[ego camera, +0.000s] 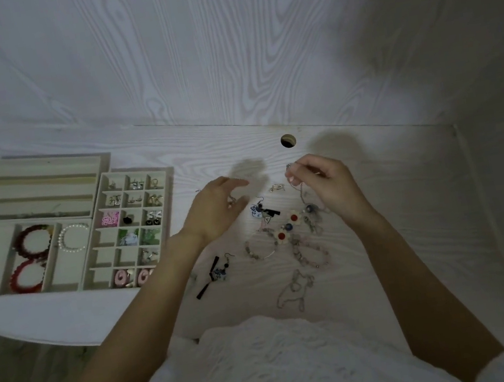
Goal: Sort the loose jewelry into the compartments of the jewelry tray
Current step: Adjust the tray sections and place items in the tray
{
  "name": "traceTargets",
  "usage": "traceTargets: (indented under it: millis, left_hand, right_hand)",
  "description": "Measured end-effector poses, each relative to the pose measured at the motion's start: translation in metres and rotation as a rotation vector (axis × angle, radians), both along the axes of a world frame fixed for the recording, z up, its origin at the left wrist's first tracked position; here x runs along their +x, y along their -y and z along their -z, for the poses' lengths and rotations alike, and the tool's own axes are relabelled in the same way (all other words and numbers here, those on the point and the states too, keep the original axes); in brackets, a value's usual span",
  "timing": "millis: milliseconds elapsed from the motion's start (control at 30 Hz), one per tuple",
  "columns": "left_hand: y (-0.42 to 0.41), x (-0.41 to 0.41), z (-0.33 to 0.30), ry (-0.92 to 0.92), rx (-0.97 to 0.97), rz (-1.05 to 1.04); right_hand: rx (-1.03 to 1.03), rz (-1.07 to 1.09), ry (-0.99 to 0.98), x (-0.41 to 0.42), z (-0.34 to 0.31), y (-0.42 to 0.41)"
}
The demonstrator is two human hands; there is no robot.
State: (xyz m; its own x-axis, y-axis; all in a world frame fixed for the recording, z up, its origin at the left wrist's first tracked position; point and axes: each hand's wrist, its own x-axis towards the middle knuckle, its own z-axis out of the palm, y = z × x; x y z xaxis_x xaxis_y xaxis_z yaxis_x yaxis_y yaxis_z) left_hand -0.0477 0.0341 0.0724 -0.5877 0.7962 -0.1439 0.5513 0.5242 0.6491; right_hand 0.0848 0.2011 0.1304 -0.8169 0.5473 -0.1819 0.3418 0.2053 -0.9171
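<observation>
Right hand pinching a chain, left hand loose over the pile.

Right hand raised, fingers curled, pinches a thin necklace chain that hangs to the desk. Left hand hovers, fingers relaxed; whether it holds anything I can't tell. Jewelry tray far left: two red bracelets, one pearl bracelet. Two flower earrings among the loose pieces.

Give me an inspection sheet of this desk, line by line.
Surface: pale wood-grain desk with a round hole.
Job's things: jewelry tray at left, partly filled; loose jewelry spread at centre.
Clutter: nothing seen.
Grips: left hand open above the desk; right hand pinches a thin chain that hangs down.
Cables: nothing seen.
Surroundings: wood-grain panel behind; dim light.
</observation>
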Motion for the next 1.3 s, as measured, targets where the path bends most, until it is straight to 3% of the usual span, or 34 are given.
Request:
traceTargets:
  millis: [133, 333, 633, 900, 1300]
  left_hand:
    - [-0.014, 0.014, -0.029, 0.525, 0.316, -0.088]
    - [-0.018, 0.022, -0.054, 0.702, 0.43, -0.061]
    - [0.048, 0.033, -0.045, 0.601, 0.494, -0.449]
    - [0.139, 0.025, -0.024, 0.496, 0.463, -0.616]
    - [0.25, -0.099, -0.005, 0.332, 0.347, -0.458]
  right_hand:
    - [-0.043, -0.101, -0.093, -0.009, -0.018, 0.001]
    - [-0.177, -0.229, -0.219, -0.027, -0.04, 0.006]
    - [-0.371, -0.083, -0.298, -0.04, -0.036, 0.016]
    - [-0.183, 0.0, -0.136, -0.051, -0.002, 0.042]
    - [-0.189, 0.028, 0.013, -0.115, 0.035, 0.129]
